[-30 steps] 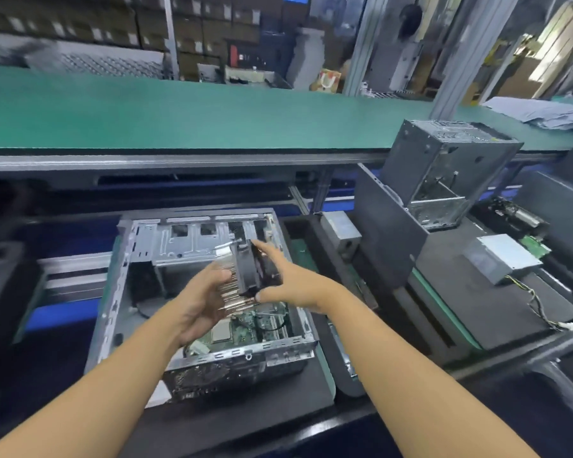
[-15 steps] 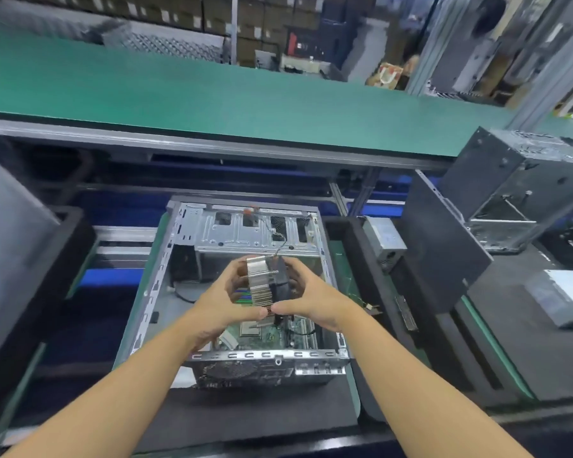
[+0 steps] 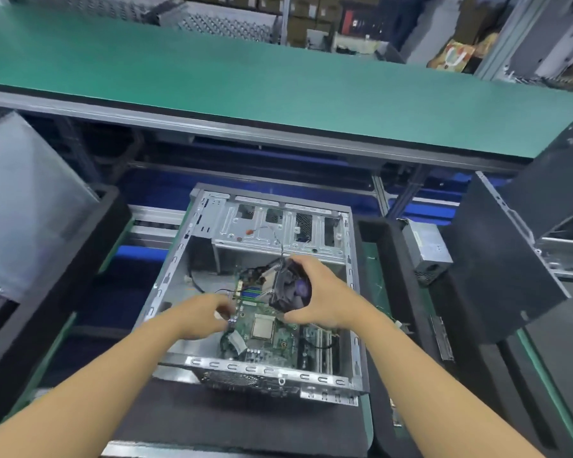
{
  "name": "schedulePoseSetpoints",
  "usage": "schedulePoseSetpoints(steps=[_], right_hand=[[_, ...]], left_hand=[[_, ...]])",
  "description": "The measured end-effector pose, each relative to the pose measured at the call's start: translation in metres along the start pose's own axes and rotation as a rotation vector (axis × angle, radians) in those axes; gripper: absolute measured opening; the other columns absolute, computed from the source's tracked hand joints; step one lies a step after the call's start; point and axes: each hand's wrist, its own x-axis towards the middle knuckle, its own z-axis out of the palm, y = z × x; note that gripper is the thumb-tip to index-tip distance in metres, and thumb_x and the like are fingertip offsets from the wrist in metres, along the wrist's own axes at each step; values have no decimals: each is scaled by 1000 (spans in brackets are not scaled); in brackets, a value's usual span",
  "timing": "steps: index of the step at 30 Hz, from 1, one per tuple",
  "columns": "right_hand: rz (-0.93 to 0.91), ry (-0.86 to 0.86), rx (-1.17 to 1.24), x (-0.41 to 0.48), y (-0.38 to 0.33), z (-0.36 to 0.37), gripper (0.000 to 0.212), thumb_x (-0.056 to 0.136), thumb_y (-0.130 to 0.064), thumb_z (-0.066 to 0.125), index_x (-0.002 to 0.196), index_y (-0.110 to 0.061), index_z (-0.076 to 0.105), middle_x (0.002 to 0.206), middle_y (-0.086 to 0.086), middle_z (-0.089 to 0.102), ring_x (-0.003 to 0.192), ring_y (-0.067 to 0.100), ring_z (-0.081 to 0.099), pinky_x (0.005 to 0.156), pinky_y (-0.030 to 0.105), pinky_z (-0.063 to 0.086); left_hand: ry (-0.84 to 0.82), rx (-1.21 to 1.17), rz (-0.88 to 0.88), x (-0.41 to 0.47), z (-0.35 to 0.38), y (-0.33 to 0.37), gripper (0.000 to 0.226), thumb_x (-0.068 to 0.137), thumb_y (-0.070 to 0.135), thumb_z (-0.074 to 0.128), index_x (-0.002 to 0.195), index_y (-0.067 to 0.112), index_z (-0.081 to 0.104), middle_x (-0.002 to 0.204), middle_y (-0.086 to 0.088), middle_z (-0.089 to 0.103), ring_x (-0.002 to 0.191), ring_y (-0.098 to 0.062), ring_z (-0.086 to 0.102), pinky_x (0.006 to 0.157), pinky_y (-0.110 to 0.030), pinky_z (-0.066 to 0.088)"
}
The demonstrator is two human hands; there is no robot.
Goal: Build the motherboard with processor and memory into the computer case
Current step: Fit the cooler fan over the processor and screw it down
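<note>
Centrally, our right hand grips the black finned cooler fan above the green motherboard in the open grey metal case; our left hand, fingers loosely curled and holding nothing, hovers beside it.

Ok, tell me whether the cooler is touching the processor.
Apart. Head view: the right hand holds the cooler tilted above the bare processor.

No words, numbers or brand names can be read anywhere. The small grey metal box beside the open silver computer case has a pale sticker on top, but its print is too blurry to read. The orange and white bag far at the back shows a curved white mark, too small to make out.
</note>
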Motion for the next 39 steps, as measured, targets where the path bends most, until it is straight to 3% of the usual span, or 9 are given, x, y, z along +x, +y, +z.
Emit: schedulePoseSetpoints(steps=[3,10,14,20,24,27,31,35,39], right_hand=[[-15,-75,-146,6,-1,9,105,69,-43,83,153,-30,20,145,-6,35,136,20,35,109,45,41],[19,-191,-259,22,-11,41,105,75,-36,82,156,-29,16,155,-6,28,145,21,21,109,49,42],[33,-198,-353,32,-16,50,106,75,-38,82,157,-28,16,152,-3,32,143,24,25,107,46,43],[82,-202,-284,42,-21,80,107,72,-46,81,156,-32,17,161,-1,26,149,23,20,114,49,37],[92,-189,-392,41,-9,77,109,72,-46,81,158,-31,16,155,-4,31,143,23,26,113,45,38],[79,-173,-408,37,0,80,112,70,-47,82,158,-30,15,148,-6,36,135,22,32,110,44,40],[114,-161,-144,32,-1,76,113,70,-46,86,158,-28,17,153,-5,34,138,16,28,115,39,33],[284,-149,-14,25,11,41,75,91,-28,67,154,-20,27,155,2,28,142,23,28,115,38,30],[493,-271,-395,26,10,29,39,96,-2,50,134,4,48,139,21,48,125,35,52,102,37,45]], left_hand=[[-142,117,46,9,11,7,28,92,27,60,119,27,66,117,11,65,96,-6,56,85,-20,43],[-246,87,-62,11,0,-3,15,81,26,63,71,17,70,66,4,61,56,-10,48,53,-20,38],[-440,116,-90,7,-1,-9,12,82,27,63,80,17,70,71,7,64,50,-7,46,51,-19,39],[-357,136,-149,11,-3,-8,38,80,23,71,117,14,63,104,2,64,77,-14,57,59,-22,43],[-151,32,-96,22,4,-11,91,71,36,84,142,14,32,131,-6,52,109,-23,54,89,-32,46],[-95,5,56,31,12,-6,124,64,40,88,154,29,3,159,-5,17,143,-26,27,111,-45,35],[-20,101,217,43,16,3,122,59,44,88,153,22,13,153,-3,31,138,-24,32,113,-37,32],[-66,25,219,45,19,3,113,62,40,86,148,21,16,140,-4,50,121,-20,52,98,-29,44],[-55,58,166,44,24,4,121,63,44,85,152,10,10,145,-9,43,126,-22,47,101,-31,43]])
